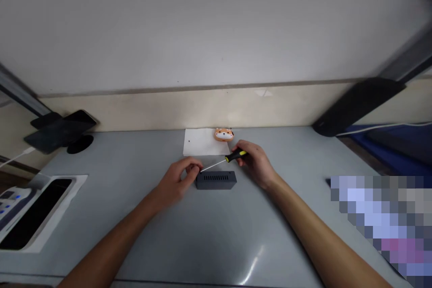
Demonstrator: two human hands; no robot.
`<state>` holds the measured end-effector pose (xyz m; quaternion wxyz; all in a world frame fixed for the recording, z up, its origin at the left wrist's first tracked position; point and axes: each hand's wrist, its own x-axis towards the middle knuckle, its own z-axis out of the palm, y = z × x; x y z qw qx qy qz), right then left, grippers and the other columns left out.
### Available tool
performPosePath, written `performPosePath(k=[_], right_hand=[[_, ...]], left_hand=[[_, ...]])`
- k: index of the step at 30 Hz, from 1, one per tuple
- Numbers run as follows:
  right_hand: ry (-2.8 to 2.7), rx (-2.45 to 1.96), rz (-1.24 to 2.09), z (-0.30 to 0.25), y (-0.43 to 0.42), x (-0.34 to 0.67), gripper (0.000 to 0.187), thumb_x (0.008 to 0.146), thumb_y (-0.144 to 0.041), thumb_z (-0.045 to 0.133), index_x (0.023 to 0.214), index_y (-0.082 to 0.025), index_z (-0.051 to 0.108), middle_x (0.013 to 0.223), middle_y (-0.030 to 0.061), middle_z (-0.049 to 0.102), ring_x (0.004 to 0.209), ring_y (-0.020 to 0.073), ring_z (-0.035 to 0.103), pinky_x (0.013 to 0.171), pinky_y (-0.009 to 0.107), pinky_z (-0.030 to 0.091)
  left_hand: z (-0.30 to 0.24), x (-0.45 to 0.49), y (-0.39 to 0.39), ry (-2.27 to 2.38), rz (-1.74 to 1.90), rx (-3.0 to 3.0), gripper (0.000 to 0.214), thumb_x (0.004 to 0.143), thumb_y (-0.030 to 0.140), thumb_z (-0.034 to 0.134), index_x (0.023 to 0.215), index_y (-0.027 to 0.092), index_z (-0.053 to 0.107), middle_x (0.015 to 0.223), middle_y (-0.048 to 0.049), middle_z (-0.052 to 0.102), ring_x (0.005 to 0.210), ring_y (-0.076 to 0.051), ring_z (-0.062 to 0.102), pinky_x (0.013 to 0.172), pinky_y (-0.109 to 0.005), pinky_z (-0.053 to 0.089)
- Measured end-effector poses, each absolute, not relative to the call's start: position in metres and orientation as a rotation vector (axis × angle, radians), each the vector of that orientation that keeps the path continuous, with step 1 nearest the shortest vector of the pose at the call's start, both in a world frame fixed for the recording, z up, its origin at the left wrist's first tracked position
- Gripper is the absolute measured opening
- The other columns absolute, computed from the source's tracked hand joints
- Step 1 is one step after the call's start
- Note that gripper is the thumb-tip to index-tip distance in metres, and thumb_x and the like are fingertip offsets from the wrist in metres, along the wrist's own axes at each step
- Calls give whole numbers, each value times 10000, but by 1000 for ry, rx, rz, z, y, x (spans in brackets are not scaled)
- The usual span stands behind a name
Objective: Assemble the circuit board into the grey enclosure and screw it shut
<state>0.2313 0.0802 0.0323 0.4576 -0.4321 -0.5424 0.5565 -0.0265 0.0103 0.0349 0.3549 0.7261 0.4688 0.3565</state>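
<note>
A dark grey box (216,183) with a row of slots along its top lies on the grey table. My right hand (255,160) is closed round the black and yellow handle of a screwdriver (232,156). Its thin shaft slants down leftward, the tip near the box's back left corner. At that same corner is my left hand (180,174), its thumb and fingers brought together beside the tip. Whatever those fingers hold is too small or hidden to make out. A small dark hole shows near the box's back right corner.
Behind the box, white paper (199,141) carries a small dark spot and an orange dog-face case (223,134). At left are a phone on a stand (64,130) and a black-screened device (37,213). A black post (357,103) rises at right, above a blurred-out patch (384,225).
</note>
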Motion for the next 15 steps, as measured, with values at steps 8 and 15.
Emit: performPosePath(k=[8, 15], right_hand=[[-1331, -1068, 1409, 33, 78, 229, 313, 932, -401, 550, 753, -177, 674, 615, 32, 518, 573, 157, 454, 587, 338, 318], [-1299, -1058, 1414, 36, 78, 229, 324, 947, -407, 550, 737, -187, 661, 586, 22, 501, 581, 156, 432, 598, 337, 303]], left_hand=[[34, -27, 12, 1133, 995, 1799, 309, 1059, 392, 421, 967, 198, 643, 950, -42, 672, 912, -186, 613, 838, -298, 458], [36, -26, 11, 1156, 1007, 1831, 240, 1032, 332, 458, 949, 197, 639, 930, -31, 661, 883, -174, 597, 825, -289, 447]])
